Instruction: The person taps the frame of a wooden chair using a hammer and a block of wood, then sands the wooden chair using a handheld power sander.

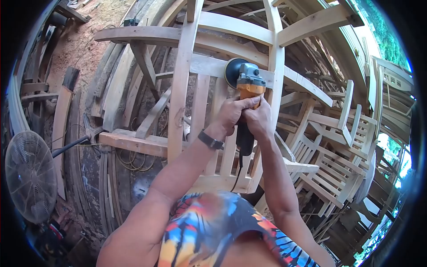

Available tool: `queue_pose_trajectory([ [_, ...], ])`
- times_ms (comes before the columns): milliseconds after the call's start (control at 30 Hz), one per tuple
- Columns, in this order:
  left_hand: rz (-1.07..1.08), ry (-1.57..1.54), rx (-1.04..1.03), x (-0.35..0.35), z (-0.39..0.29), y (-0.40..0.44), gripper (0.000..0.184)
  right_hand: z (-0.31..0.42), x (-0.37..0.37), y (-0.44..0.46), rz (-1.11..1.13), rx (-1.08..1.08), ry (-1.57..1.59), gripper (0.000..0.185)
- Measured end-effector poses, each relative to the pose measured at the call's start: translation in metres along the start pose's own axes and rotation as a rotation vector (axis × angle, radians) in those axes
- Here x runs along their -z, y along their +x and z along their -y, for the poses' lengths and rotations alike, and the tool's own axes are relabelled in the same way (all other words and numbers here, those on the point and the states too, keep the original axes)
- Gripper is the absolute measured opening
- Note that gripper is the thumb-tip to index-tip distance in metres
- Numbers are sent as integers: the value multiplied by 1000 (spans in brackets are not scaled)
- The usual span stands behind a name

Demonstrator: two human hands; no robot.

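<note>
An orange and grey angle grinder (252,82) is held in both hands, its round dark disc (235,72) at a rail of a pale wooden chair frame (208,66). My left hand (230,113), with a dark watch on its wrist, wraps round the grinder's body from the left side. From the right, my right hand (259,116) closes round the same body. The black handle end and cord hang below the hands, over the chair's slats (218,104). Whether the disc touches the wood cannot be made out.
A round caged fan (31,176) stands at the left. Stacked slatted chairs (333,164) are at the right. Long boards (120,84) lie at the upper left beside sawdust (73,55). A thick wooden beam (133,143) crosses left of the chair frame.
</note>
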State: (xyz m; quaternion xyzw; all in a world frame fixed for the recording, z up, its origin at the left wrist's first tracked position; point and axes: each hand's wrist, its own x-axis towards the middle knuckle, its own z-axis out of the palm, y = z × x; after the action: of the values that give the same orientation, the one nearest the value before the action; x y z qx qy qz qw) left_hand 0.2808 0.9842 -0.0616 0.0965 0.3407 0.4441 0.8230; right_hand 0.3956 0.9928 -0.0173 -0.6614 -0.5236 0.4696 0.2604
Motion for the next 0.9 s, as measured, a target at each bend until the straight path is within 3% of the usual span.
queue_pose_trajectory([
  [700, -149, -113, -175, 19, -31, -15, 37, 37, -40, 17, 77, -27, -170, 41],
  [900, -209, 42, -196, 17, -40, -42, 37, 37, -48, -7, 92, 55, 43, 39],
])
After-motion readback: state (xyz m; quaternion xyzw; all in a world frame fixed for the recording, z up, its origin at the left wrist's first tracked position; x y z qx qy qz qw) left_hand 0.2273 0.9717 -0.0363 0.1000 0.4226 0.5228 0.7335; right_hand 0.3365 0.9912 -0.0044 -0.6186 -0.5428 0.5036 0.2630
